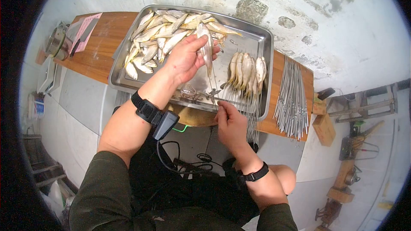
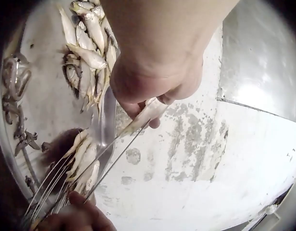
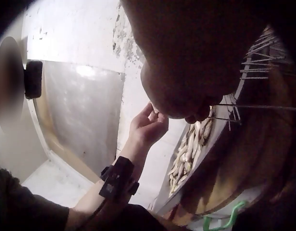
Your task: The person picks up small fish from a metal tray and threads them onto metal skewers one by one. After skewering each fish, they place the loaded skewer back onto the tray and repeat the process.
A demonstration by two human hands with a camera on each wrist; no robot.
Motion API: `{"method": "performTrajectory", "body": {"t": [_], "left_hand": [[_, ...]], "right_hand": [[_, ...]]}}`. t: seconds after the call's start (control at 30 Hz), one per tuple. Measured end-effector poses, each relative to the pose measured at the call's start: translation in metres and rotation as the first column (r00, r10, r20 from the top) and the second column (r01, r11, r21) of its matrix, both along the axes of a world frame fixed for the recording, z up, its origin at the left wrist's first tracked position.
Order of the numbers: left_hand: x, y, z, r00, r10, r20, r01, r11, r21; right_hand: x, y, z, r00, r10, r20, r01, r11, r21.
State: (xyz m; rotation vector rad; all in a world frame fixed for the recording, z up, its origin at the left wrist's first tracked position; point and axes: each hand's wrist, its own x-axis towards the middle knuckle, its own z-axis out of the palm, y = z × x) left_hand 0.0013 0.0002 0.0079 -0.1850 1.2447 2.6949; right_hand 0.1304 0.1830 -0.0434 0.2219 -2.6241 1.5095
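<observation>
Over the metal tray [image 1: 269,42], my left hand [image 1: 186,60] holds a small silvery fish [image 1: 206,53], its tail end pointing down toward me. Below it, my right hand [image 1: 232,124] pinches a thin metal skewer [image 2: 120,155] that runs up along the fish; the tip meets the fish by the left fingers. To the right in the tray lies a row of fish on skewers [image 1: 246,70], their metal ends sticking out over the near rim. A heap of loose fish [image 1: 150,38] fills the tray's left part. The right wrist view shows the right hand [image 3: 172,96] dark and mostly in shadow.
Bare skewers [image 1: 293,98] lie in a bundle on the wooden table [image 1: 105,38], right of the tray. Greyish scraps [image 1: 188,92] sit by the near rim. A knife [image 1: 81,40] lies on pink paper at left. Under the tray's near edge is a round wooden surface [image 1: 192,116].
</observation>
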Motion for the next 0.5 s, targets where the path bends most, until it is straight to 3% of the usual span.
{"method": "performTrajectory", "body": {"t": [0.5], "left_hand": [[0.000,0.001,-0.001,1.000,-0.007,0.020,0.008,1.000,-0.015]], "right_hand": [[-0.001,-0.003,0.008,0.998,0.003,0.058,-0.003,1.000,0.005]]}}
